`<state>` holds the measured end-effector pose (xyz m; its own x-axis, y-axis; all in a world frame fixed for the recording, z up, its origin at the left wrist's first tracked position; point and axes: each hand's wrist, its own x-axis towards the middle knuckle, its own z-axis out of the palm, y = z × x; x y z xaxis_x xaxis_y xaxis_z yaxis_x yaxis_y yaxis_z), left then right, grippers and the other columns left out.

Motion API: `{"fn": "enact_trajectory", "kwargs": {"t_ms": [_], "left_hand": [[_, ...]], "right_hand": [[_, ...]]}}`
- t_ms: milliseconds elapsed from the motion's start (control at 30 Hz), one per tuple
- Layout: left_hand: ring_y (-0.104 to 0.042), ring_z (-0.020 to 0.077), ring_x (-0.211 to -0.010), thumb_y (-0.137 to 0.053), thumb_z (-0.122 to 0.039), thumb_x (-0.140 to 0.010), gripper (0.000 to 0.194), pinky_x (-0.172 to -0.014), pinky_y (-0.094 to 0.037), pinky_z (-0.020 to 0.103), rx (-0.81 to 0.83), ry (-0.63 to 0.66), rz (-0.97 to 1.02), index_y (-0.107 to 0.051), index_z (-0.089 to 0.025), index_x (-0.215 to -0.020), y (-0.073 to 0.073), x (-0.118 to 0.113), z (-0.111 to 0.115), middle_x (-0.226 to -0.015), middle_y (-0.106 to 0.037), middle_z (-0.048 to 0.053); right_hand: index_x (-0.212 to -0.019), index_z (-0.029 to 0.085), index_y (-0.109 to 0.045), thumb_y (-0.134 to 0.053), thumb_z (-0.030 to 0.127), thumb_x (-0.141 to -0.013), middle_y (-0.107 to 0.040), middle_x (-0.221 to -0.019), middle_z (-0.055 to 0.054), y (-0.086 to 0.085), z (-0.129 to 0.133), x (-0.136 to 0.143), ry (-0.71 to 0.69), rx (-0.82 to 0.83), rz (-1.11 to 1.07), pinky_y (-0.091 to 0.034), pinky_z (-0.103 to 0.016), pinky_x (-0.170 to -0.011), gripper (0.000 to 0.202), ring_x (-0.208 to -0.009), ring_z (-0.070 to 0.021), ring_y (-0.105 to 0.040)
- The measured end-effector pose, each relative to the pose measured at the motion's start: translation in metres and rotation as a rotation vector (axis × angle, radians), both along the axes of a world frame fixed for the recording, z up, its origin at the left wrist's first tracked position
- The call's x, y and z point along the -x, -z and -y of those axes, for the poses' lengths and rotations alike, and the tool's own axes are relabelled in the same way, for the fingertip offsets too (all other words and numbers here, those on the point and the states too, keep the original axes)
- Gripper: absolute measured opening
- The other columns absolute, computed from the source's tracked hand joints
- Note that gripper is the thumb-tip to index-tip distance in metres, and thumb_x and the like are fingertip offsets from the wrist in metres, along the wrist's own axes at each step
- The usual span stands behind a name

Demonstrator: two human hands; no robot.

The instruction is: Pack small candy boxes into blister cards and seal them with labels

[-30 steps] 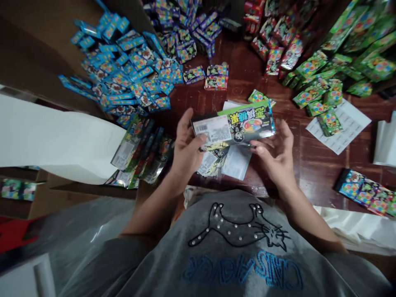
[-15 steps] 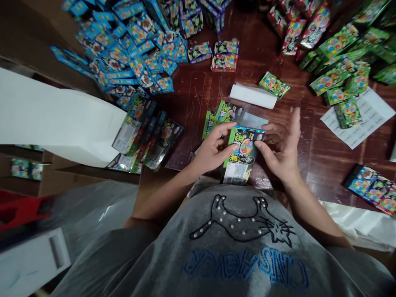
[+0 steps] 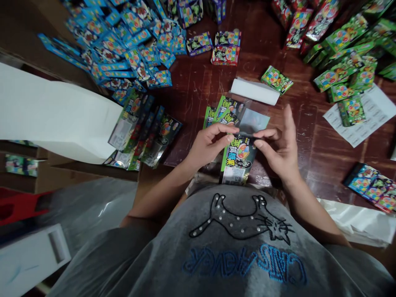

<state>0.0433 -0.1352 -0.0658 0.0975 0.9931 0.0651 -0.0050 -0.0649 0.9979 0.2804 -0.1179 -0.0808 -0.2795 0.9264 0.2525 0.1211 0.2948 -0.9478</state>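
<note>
A black and green printed candy packet [image 3: 237, 159] with a white label at its lower end is upright before my body, its front facing me. My left hand [image 3: 213, 144] pinches its upper left corner between thumb and fingers. At the upper right corner, my right hand [image 3: 278, 152] pinches the same top edge with thumb and a finger, its forefinger raised. The edge itself is partly hidden by my fingertips. Just beyond my hands lie more green and black packets [image 3: 227, 109] and a pale sheet [image 3: 254, 121] under clear film.
Blue candy boxes [image 3: 133, 41] are heaped at the back left, green ones [image 3: 346, 74] at the right on a label sheet [image 3: 368, 119]. A white roll [image 3: 255, 91] lies ahead. Filled packets [image 3: 145, 132] stand at the left; a three-box set [image 3: 371, 185] lies at the right.
My fingers have come together along the packet's top edge, where a blue strip showed before and is now covered. The packet sits slightly lower. The whole view has shifted a little.
</note>
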Motion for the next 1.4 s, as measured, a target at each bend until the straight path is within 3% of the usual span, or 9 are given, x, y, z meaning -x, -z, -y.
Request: {"fn": "enact_trajectory", "kwargs": {"t_ms": [367, 600, 700, 767, 900, 1000, 1133, 1233, 1400], "left_hand": [[-0.077, 0.0195, -0.088, -0.084, -0.034, -0.09, 0.018, -0.085, -0.063, 0.034, 0.123, -0.007, -0.121, -0.079, -0.018, -0.094, -0.035, 0.003, -0.007, -0.095, -0.083, 0.004], [-0.081, 0.0222, -0.1, -0.092, -0.044, -0.085, 0.029, -0.092, -0.066, 0.037, 0.094, 0.1, -0.078, -0.082, -0.019, -0.098, -0.031, 0.011, -0.004, -0.107, -0.085, 0.007], [-0.081, 0.0213, -0.102, -0.091, -0.038, -0.086, 0.023, -0.097, -0.066, 0.039, 0.044, 0.089, -0.069, -0.08, -0.019, -0.095, -0.027, 0.009, -0.001, -0.11, -0.085, 0.007], [-0.081, 0.0206, -0.101, -0.089, -0.035, -0.089, 0.019, -0.098, -0.066, 0.039, 0.038, 0.08, -0.09, -0.081, -0.019, -0.094, -0.026, 0.006, -0.001, -0.109, -0.085, 0.007], [-0.08, 0.0199, -0.098, -0.088, -0.034, -0.088, 0.016, -0.096, -0.065, 0.037, 0.039, 0.063, -0.107, -0.081, -0.02, -0.092, -0.029, 0.002, -0.002, -0.105, -0.085, 0.006], [-0.081, 0.0198, -0.099, -0.087, -0.031, -0.088, 0.013, -0.096, -0.065, 0.037, 0.03, 0.049, -0.107, -0.082, -0.02, -0.092, -0.03, 0.003, 0.0, -0.105, -0.086, 0.006], [-0.081, 0.0203, -0.102, -0.084, -0.03, -0.09, 0.01, -0.098, -0.065, 0.038, 0.051, 0.024, -0.085, -0.082, -0.021, -0.095, -0.026, 0.004, 0.006, -0.109, -0.086, 0.006], [-0.081, 0.0204, -0.103, -0.082, -0.032, -0.092, 0.012, -0.1, -0.065, 0.039, 0.035, 0.029, -0.084, -0.081, -0.021, -0.098, -0.021, 0.007, 0.007, -0.108, -0.085, 0.005], [-0.078, 0.0221, -0.116, -0.079, -0.036, -0.098, 0.018, -0.109, -0.061, 0.043, -0.096, 0.002, -0.212, -0.079, -0.024, -0.111, -0.027, 0.047, 0.017, -0.123, -0.082, 0.007]], "right_hand": [[-0.174, 0.038, -0.012, -0.069, 0.055, -0.101, -0.077, -0.105, -0.005, -0.043, -0.002, 0.01, -0.01, 0.199, 0.068, -0.068, -0.047, -0.092, 0.095, -0.093, -0.026, -0.075], [-0.175, 0.035, -0.022, -0.077, 0.052, -0.096, -0.079, -0.099, -0.003, -0.05, -0.002, -0.004, -0.076, 0.242, 0.038, -0.066, -0.047, -0.102, 0.097, -0.095, -0.0259, -0.076], [-0.16, 0.039, -0.05, -0.077, 0.052, -0.097, -0.077, -0.106, -0.004, -0.062, -0.007, -0.014, -0.091, 0.156, 0.085, -0.066, -0.047, -0.098, 0.07, -0.102, -0.0257, -0.076], [-0.132, 0.036, -0.072, -0.078, 0.05, -0.096, -0.075, -0.107, -0.005, -0.073, -0.017, -0.017, -0.11, 0.048, 0.181, -0.064, -0.047, -0.096, 0.039, -0.103, -0.0249, -0.073], [-0.095, 0.03, -0.076, -0.077, 0.044, -0.096, -0.074, -0.099, -0.003, -0.089, -0.039, -0.01, -0.372, -0.032, 0.395, -0.059, -0.048, -0.097, 0.015, -0.097, -0.0239, -0.07], [-0.096, 0.028, -0.075, -0.075, 0.041, -0.096, -0.074, -0.099, -0.005, -0.086, -0.047, -0.001, -0.416, -0.065, 0.502, -0.057, -0.052, -0.098, 0.013, -0.097, -0.0262, -0.07], [-0.123, 0.028, -0.07, -0.077, 0.04, -0.095, -0.072, -0.113, -0.009, -0.078, -0.044, 0.005, -0.343, -0.194, 0.49, -0.058, -0.054, -0.099, 0.031, -0.109, -0.0313, -0.069], [-0.115, 0.031, -0.072, -0.074, 0.04, -0.099, -0.072, -0.108, -0.008, -0.075, -0.042, 0.01, -0.342, -0.273, 0.479, -0.06, -0.05, -0.092, 0.018, -0.105, -0.0302, -0.071], [-0.131, 0.037, -0.072, -0.066, 0.049, -0.105, -0.081, -0.121, -0.004, -0.064, -0.057, 0.027, -0.602, -0.133, 0.549, -0.065, -0.046, -0.083, 0.029, -0.097, -0.0271, -0.08]]}}
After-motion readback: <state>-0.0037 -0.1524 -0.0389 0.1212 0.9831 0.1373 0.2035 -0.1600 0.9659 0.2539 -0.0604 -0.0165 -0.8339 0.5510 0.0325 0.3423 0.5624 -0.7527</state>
